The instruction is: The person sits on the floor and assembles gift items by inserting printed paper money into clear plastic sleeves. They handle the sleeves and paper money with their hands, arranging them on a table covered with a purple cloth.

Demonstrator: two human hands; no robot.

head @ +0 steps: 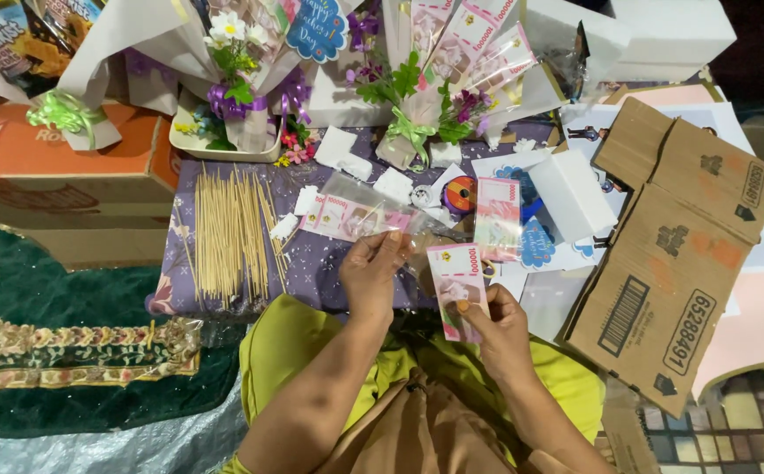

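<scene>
Right hand (498,326) pinching a pink banknote (457,288); left hand (373,268) pinching a clear plastic sleeve (417,230) above the lap. Finished bouquets (439,83) behind; bamboo skewers (228,233) and further sleeved notes (347,213) unassembled on the low table (312,272).

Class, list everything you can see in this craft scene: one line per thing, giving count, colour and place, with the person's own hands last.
Wooden skewers: many, pale tan, laid in a row on the purple cloth.
Pink banknote in clear sleeve: one, on the cloth above the left hand.
Second pink banknote: one, right of centre.
Bouquets: several, white wrap with green and purple ribbons, along the top.
White foam block: one, right of centre.
Flattened cardboard box: one, brown, far right.
Green carpet: one, far left.
Left hand: pinches a clear plastic sleeve.
Right hand: grip on a pink banknote.
</scene>
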